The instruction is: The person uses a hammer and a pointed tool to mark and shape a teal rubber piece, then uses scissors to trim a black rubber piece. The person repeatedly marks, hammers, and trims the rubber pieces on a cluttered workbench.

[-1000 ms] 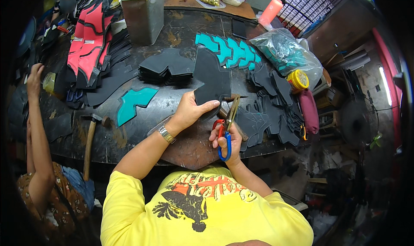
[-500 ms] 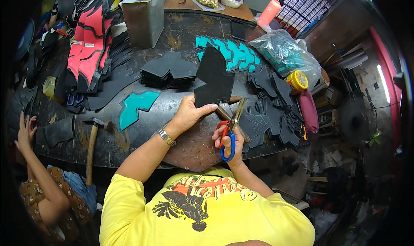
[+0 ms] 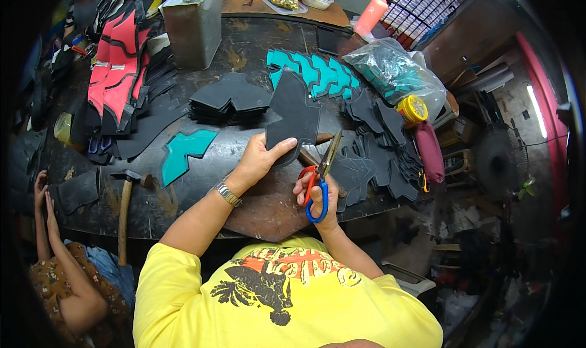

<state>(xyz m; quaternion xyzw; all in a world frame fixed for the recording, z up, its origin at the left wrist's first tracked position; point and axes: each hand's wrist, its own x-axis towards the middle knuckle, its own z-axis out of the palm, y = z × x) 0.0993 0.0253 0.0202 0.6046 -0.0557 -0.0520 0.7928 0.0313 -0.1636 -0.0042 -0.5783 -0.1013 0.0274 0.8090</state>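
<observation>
My left hand pinches the lower edge of a flat black cut-out piece, thumb on top, and holds it up over the table. In my right hand is a pair of scissors with one red and one blue handle loop. The blades point up and away, just right of the piece and apart from it. Behind the piece and scissors lies a wooden-handled tool, mostly hidden. A single teal piece lies left of my left hand. Beyond it sits a stack of black pieces.
More black pieces pile up on the right, by a yellow tub and a maroon pouch. Teal pieces overlap farther back. A hammer, red pieces and a metal can stand leftward. Another person's hands show far left.
The black piece has tilted so its face looks lighter, and the scissors have turned slightly. The whole view has shifted a little. At far left, the other person's hands have come together.
</observation>
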